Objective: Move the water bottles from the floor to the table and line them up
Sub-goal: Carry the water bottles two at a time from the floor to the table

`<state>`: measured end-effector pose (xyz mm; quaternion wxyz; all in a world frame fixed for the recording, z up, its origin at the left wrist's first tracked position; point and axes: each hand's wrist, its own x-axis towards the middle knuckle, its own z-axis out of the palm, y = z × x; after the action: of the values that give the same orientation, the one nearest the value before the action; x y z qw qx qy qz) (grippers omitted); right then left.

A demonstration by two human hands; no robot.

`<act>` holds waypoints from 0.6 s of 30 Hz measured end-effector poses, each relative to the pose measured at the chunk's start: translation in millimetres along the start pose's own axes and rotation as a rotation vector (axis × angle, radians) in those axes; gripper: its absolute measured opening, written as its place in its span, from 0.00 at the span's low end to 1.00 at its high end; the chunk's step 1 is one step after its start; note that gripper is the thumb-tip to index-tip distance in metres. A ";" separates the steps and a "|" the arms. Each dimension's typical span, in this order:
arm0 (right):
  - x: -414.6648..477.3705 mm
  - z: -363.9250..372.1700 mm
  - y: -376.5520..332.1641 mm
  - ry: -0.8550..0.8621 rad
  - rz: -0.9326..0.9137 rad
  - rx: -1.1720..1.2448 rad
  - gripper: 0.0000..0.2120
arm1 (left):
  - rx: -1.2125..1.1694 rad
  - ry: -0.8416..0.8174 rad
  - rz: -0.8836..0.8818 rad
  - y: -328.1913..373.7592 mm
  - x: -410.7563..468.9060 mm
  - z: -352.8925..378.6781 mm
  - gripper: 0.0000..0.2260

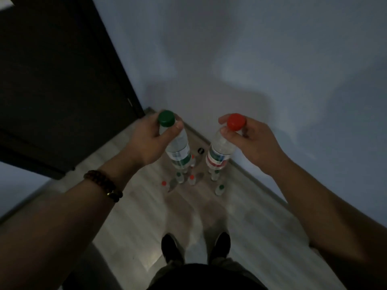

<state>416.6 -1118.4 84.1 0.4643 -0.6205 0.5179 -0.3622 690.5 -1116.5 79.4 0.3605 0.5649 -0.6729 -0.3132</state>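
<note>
The fingers (pixel 178 128) of the left hand (pixel 150 141) pinch the neck of a clear plastic water bottle with a green cap (pixel 178 147). The fingers (pixel 227 130) of the right hand (pixel 253 143) pinch a clear plastic water bottle with a red cap (pixel 219 152). Both bottles hang straight down, caps up, high above the pale wooden floor (pixel 136 216). More small capped bottles (pixel 191 180) stand right below them. No desk shows, so the person probably has to turn.

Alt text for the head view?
Seen from above, two water bottles are held just below their caps: a green-capped bottle in the left-hand grip, a red-capped bottle in the right-hand grip. Several more bottles stand on the wood floor below, beside a pale wall.
</note>
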 end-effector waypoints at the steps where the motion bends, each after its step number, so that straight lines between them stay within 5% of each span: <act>1: -1.8 -5.7 -11.7 0.025 -0.030 0.043 0.11 | -0.016 0.017 0.041 15.1 2.0 -2.7 0.13; 6: -4.4 -30.4 -49.1 0.106 -0.160 0.147 0.08 | -0.098 0.069 0.084 63.4 11.8 -3.2 0.21; 18: -19.1 -88.7 -69.5 0.275 -0.259 0.186 0.05 | -0.200 0.015 0.193 128.4 51.6 39.4 0.20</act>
<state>351.6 -1115.2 178.0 0.3941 -0.5813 0.4565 -0.5462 583.5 -1145.5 171.2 0.4485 0.4610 -0.6869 -0.3384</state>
